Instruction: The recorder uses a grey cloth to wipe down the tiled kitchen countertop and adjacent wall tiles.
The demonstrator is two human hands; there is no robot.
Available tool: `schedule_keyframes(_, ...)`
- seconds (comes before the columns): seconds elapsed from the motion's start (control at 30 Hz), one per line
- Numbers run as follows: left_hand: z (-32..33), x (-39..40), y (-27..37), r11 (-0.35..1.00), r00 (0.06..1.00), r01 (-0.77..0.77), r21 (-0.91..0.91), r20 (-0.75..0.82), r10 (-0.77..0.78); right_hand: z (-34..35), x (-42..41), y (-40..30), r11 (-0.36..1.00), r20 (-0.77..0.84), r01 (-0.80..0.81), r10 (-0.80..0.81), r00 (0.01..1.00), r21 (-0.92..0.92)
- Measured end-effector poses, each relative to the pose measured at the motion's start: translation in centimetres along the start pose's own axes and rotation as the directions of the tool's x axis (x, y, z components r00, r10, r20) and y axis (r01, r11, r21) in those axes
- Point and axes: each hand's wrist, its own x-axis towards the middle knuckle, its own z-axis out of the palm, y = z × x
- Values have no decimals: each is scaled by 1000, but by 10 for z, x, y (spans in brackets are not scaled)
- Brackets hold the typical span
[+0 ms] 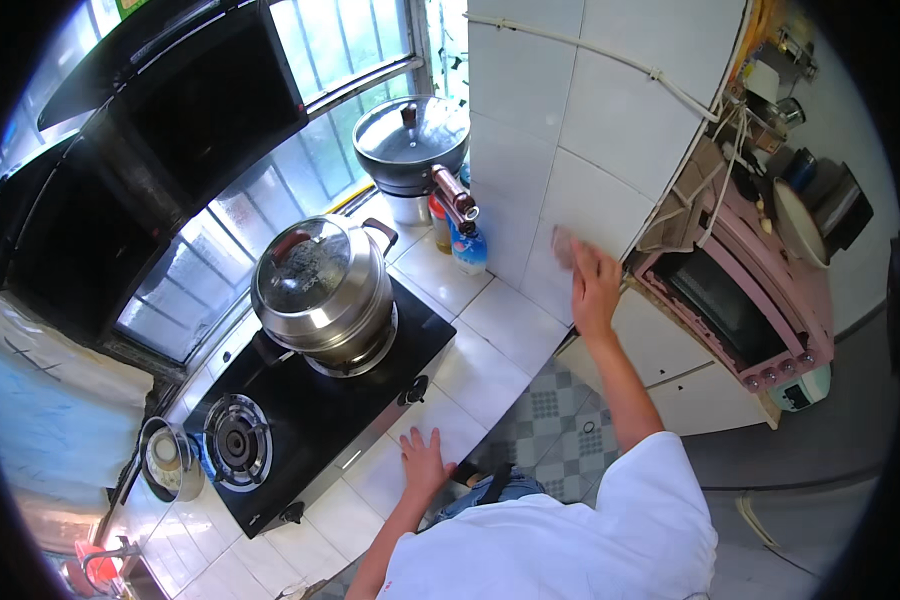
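Observation:
My right hand (594, 289) is raised against the white tiled wall (517, 165), fingers together. At its fingertips is a blurred, brownish item (563, 247), perhaps a cloth or sponge, touching or close to the tiles. My left hand (424, 459) rests with spread fingers on the tiled countertop (487, 364) in front of the gas stove (322, 420) and holds nothing. A large steel pot with a glass lid (322, 292) stands on the stove's right burner. The left burner (237, 442) has no pot on it.
A lidded dark pan (412, 146) stands in the window corner, its handles pointing out over a blue bottle (468, 247) and a red-capped jar (441, 223). A clear container (171, 461) stands left of the stove. A pink toaster oven (750, 300) sits on a cabinet at right. The range hood (210, 112) hangs upper left.

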Motion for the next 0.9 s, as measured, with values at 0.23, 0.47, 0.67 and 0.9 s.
schedule_keyframes(0.23,21,8,2,997,999,47,61,-14,-47,-17,117,-13,873,-103,272,-339,935,-405)
schedule_keyframes(0.47,21,7,4,998,998,64,28,-11,-64,76,-6,16,719,341,550,-436,833,-424)
schedule_keyframes(0.67,27,5,1,999,999,44,5,-22,-44,90,-57,29,749,665,564,-228,711,-347)
schedule_keyframes(0.9,25,7,5,999,998,52,-11,-39,-53,45,35,-3,822,408,437,-280,869,-366)
